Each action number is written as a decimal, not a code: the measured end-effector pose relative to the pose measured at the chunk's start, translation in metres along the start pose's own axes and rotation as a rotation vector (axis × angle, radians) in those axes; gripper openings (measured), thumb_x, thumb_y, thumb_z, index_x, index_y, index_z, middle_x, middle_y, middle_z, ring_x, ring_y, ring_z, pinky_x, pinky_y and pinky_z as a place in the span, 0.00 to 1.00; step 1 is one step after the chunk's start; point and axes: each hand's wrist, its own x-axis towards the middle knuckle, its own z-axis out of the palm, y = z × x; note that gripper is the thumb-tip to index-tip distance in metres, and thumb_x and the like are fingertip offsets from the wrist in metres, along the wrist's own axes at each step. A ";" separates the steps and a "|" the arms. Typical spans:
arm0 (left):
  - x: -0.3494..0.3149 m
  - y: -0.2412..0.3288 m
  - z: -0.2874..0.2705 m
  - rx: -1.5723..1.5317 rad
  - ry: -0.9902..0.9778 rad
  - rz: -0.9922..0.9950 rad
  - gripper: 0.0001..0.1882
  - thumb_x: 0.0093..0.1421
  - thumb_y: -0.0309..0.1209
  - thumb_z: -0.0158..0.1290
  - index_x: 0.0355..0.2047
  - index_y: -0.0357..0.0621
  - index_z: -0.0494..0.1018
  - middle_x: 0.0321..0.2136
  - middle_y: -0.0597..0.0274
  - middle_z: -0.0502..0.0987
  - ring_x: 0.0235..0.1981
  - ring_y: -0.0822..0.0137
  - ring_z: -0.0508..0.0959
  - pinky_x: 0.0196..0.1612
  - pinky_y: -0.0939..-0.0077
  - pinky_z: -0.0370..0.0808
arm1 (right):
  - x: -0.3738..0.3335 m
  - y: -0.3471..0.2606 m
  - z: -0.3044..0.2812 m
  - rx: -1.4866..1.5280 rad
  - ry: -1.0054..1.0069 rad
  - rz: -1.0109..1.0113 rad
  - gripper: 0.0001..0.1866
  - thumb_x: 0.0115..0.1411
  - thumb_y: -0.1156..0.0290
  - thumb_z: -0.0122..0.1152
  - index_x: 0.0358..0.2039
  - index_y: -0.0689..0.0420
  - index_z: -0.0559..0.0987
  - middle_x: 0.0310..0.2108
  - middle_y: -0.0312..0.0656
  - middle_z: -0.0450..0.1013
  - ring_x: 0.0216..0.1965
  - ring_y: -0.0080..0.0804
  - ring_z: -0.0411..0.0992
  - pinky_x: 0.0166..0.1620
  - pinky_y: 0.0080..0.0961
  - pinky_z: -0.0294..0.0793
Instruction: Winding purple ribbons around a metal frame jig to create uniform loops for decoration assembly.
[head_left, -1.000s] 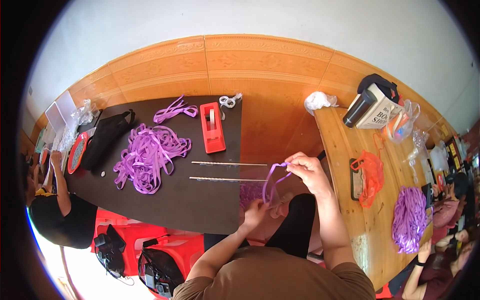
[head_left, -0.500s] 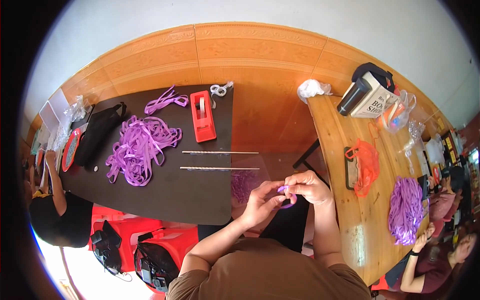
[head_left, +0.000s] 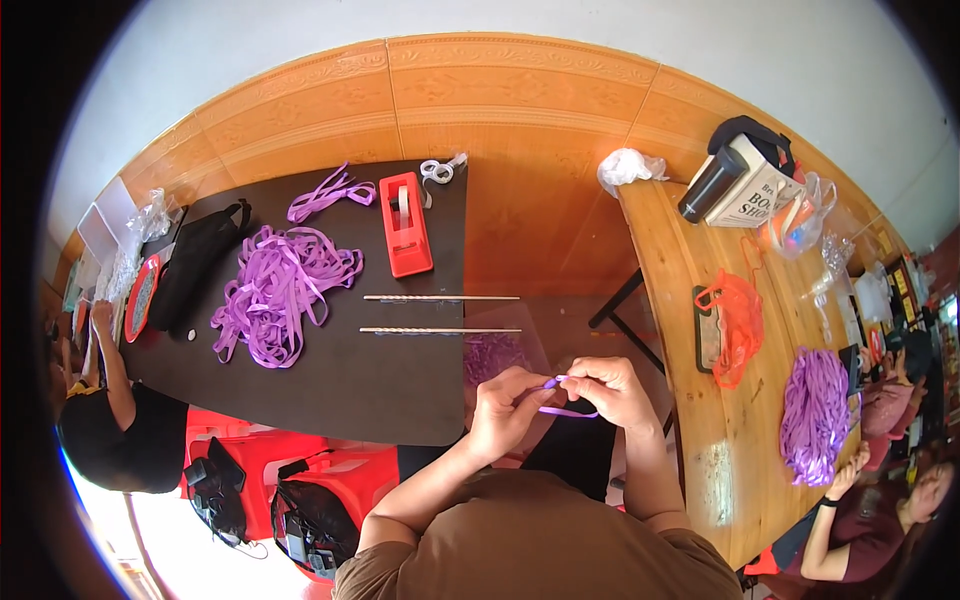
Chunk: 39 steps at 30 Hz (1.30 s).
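In front of my body, over the gap between two tables, my left hand [head_left: 508,402] and my right hand [head_left: 612,390] both pinch a short purple ribbon [head_left: 568,412]. One stretch of it runs between the fingertips and a loop hangs below. Whether the ribbon is knotted there is too small to tell. Left of my hands, two thin sticks [head_left: 440,297] lie side by side, jutting past the dark table's [head_left: 400,400] edge. On that table are a tangled heap of purple ribbon [head_left: 275,290] and a smaller bundle [head_left: 330,195].
A red tape dispenser [head_left: 408,255] and tape rolls [head_left: 437,172] lie on the dark table. The wooden table [head_left: 690,440] at right bears a red plastic bag [head_left: 738,330], a phone [head_left: 707,345], a purple ribbon bundle [head_left: 815,415] and a black bottle [head_left: 712,185]. People sit at both sides.
My hands have dipped slightly and the fingertips have shifted left. The ribbon's rounded loop has become a longer, flatter one hanging between them.
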 end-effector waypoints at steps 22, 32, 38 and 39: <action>-0.004 0.028 -0.016 0.514 -0.195 0.309 0.10 0.45 0.15 0.50 0.31 0.34 0.71 0.22 0.55 0.67 0.20 0.55 0.72 0.20 0.67 0.70 | -0.008 -0.004 0.027 -0.151 0.088 -0.380 0.04 0.48 0.88 0.57 0.25 0.66 0.74 0.21 0.42 0.71 0.20 0.26 0.69 0.23 0.19 0.65; -0.002 0.041 -0.026 -0.005 -0.281 -0.022 0.04 0.53 0.16 0.51 0.30 0.32 0.73 0.21 0.56 0.71 0.20 0.65 0.71 0.24 0.75 0.67 | -0.015 -0.016 0.031 -0.391 0.078 -0.653 0.13 0.44 0.88 0.58 0.33 0.65 0.73 0.23 0.43 0.69 0.18 0.36 0.68 0.19 0.24 0.66; -0.004 0.049 -0.020 0.096 -0.130 0.120 0.05 0.55 0.19 0.52 0.33 0.33 0.74 0.22 0.55 0.71 0.20 0.64 0.70 0.24 0.75 0.67 | -0.015 -0.021 0.031 -0.473 0.156 -0.683 0.15 0.44 0.87 0.58 0.35 0.67 0.73 0.24 0.44 0.70 0.19 0.34 0.71 0.20 0.23 0.67; -0.005 0.048 -0.021 0.095 -0.132 0.122 0.05 0.55 0.19 0.52 0.33 0.33 0.74 0.22 0.55 0.71 0.20 0.64 0.70 0.24 0.75 0.67 | -0.014 -0.022 0.030 -0.474 0.159 -0.684 0.15 0.44 0.87 0.58 0.35 0.67 0.73 0.24 0.44 0.70 0.19 0.34 0.71 0.20 0.23 0.67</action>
